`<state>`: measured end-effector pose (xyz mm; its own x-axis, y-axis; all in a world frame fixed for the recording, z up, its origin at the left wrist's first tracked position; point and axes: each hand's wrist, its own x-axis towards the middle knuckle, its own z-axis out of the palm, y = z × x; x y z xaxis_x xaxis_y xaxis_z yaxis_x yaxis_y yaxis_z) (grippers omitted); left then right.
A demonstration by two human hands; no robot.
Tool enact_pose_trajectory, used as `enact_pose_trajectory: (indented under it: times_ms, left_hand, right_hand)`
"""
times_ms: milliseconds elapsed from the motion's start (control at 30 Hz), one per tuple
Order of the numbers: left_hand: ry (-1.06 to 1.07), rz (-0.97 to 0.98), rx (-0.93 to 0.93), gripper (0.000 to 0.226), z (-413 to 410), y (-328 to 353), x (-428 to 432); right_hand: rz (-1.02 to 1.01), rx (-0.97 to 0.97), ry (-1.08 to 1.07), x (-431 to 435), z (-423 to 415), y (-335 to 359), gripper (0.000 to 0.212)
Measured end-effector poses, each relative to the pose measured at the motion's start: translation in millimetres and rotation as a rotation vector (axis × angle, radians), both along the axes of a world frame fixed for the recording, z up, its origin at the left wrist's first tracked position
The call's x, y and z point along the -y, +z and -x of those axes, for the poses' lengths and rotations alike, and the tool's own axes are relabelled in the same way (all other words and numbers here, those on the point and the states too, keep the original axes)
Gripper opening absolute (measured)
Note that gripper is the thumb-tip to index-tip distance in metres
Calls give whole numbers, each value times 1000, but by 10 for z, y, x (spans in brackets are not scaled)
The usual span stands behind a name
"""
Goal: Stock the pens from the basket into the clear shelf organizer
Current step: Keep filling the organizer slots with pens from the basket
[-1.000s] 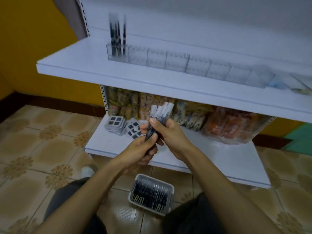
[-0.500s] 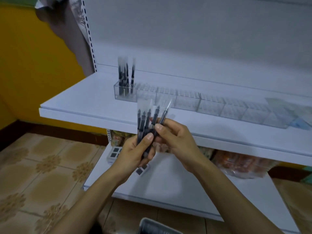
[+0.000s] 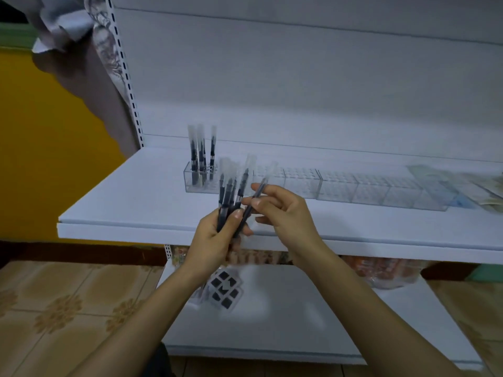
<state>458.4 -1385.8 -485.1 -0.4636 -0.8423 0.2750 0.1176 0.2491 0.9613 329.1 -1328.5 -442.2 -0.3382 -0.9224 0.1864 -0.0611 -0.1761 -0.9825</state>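
We see a white upper shelf point(image 3: 130, 205) against a white back panel, with a perforated upright point(image 3: 127, 85) at its left edge and a patterned cloth point(image 3: 79, 42) hanging over a yellow wall point(image 3: 46, 159). The clear shelf organizer point(image 3: 353, 189) lies along the shelf, a long row of see-through compartments with gridded tops. A few pens stand upright in its leftmost compartment point(image 3: 200, 159). At the far right of the shelf lie some flat packets point(image 3: 484, 186), too blurred for us to name. Both hands hover in front of the organizer and hide part of its left end.

The left hand point(image 3: 215, 238) is curled round a bundle of pens point(image 3: 230, 191), fanned upward, with the thumb pressed across the barrels. The right hand point(image 3: 285, 213) pinches a single pen point(image 3: 247, 213) between thumb and forefinger, its other fingers loosely bent. That pen slants, and its lower end touches the left hand's bundle.

The pens have dark slim barrels and frosted clear caps. Below, we see a lower shelf point(image 3: 285, 322), also white and smooth, carrying black-and-white cube puzzles point(image 3: 226, 289) in wrap and crinkled orange bags point(image 3: 381, 270). The floor point(image 3: 54, 308) is glossy tan tile with a flower pattern.
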Motion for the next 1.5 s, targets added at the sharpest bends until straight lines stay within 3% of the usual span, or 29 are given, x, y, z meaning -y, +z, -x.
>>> enact_pose_trajectory:
  times_ms: [200, 333, 533, 667, 833, 1167, 1367, 1500]
  left_hand:
    - [164, 123, 43, 33, -190, 29, 404]
    - [303, 144, 64, 24, -389, 117, 763]
    - [456, 134, 147, 29, -538, 87, 1114]
    - [452, 120, 163, 32, -526, 95, 1151]
    - [430, 111, 313, 36, -554, 6, 1243]
    - [414, 155, 385, 40, -560, -34, 1297]
    - [395, 154, 394, 18, -543, -44, 1297]
    - [400, 173, 426, 18, -549, -49, 1292]
  right_hand:
    - [-6, -21, -73, 409, -226, 107, 11]
    - [66, 39, -166, 751, -277, 281, 29]
    - [112, -153, -363, 1212, -184, 338, 13]
    - [110, -232, -420, 1476, -168, 331, 13]
    - [75, -435, -421, 1672, -202, 256, 14]
    - [-231, -874, -364, 1811, -296, 178, 16]
    - [-214, -850, -390, 1801, -290, 129, 20]
    - [-209, -843, -391, 1807, -291, 128, 20]
